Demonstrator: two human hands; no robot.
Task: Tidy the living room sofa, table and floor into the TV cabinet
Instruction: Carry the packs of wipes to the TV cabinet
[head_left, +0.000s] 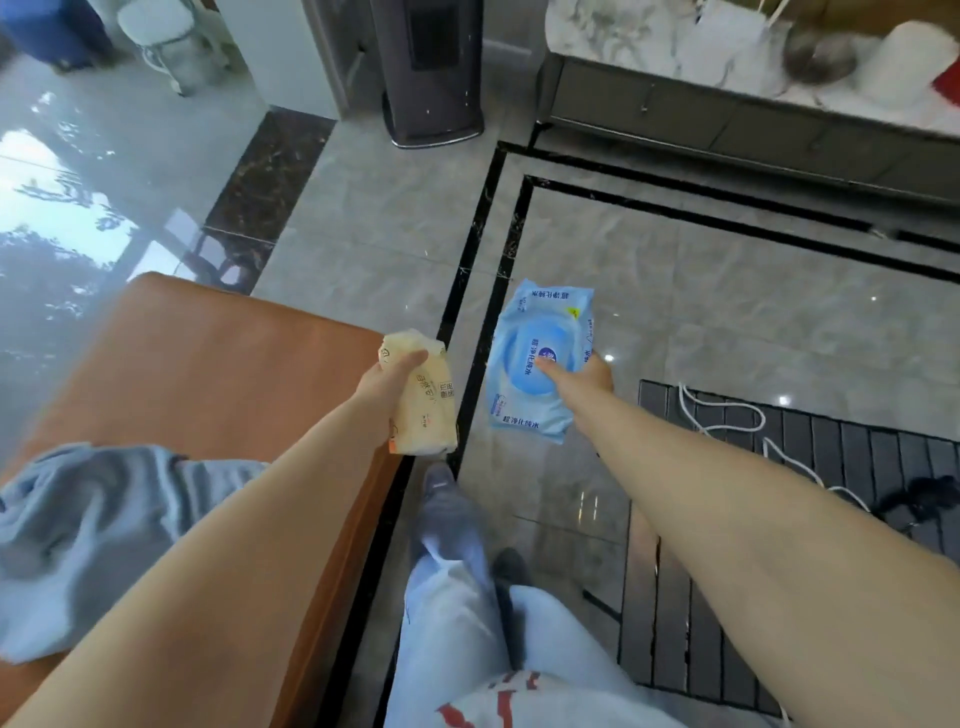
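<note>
The left hand (397, 371) grips a yellow tissue pack (423, 395) around its middle, thumb on top. The right hand (587, 376) pinches a blue wet-wipes pack (540, 358) by its right edge, thumb pressed on the lid. Both are held out front, I'd say to carry them in one trip. The TV cabinet (727, 119) waits at two o'clock; the orange sofa (218, 364) with a blue cloth (98, 525) sits at nine.

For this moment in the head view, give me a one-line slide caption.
Left hand holds a yellow tissue pack, right hand a blue wet-wipes pack, facing the TV cabinet.
</note>
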